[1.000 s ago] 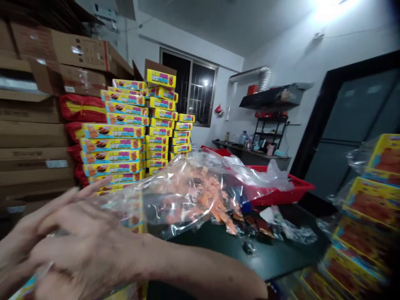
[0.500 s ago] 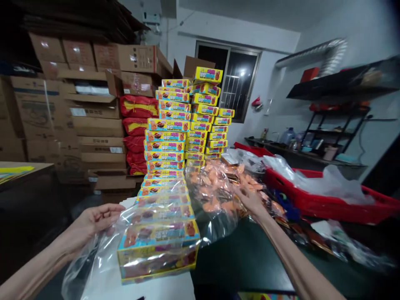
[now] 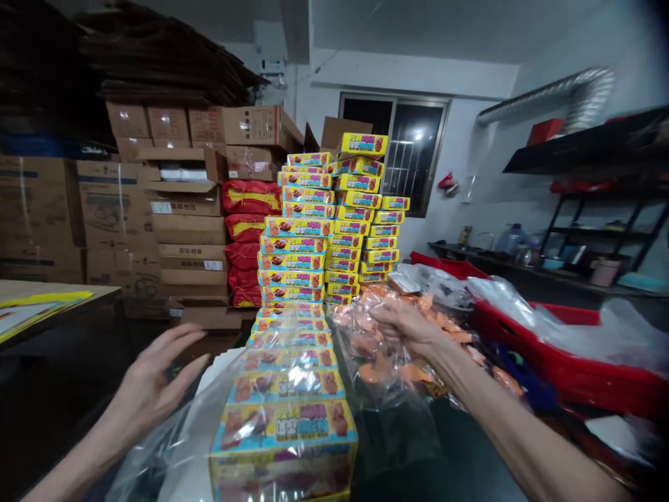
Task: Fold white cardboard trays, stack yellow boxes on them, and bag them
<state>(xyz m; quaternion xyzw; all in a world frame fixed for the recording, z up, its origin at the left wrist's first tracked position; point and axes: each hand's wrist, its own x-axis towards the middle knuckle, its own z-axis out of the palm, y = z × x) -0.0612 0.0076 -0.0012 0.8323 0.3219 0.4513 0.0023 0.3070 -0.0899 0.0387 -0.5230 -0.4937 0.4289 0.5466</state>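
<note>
A row of yellow and blue printed boxes stands in front of me, and clear plastic film is draped over its near part. My left hand hovers left of the row, thumb and fingers apart, holding nothing. On the right, my right hand has its fingers closed at the film's far right side, above clear packets with orange pieces. It seems to grip the film, though its fingertips are partly blurred. White sheets lie under the left side of the boxes.
Tall stacks of similar yellow boxes rise behind the row. Red crates with clear plastic bags stand at the right. Cardboard cartons and red bundles are piled at the back left. A table corner juts in at left.
My left hand has let go of the film's left edge and opened. The film has sunk closer onto the boxes. My view has shifted, so the scene sits lower and further right.
</note>
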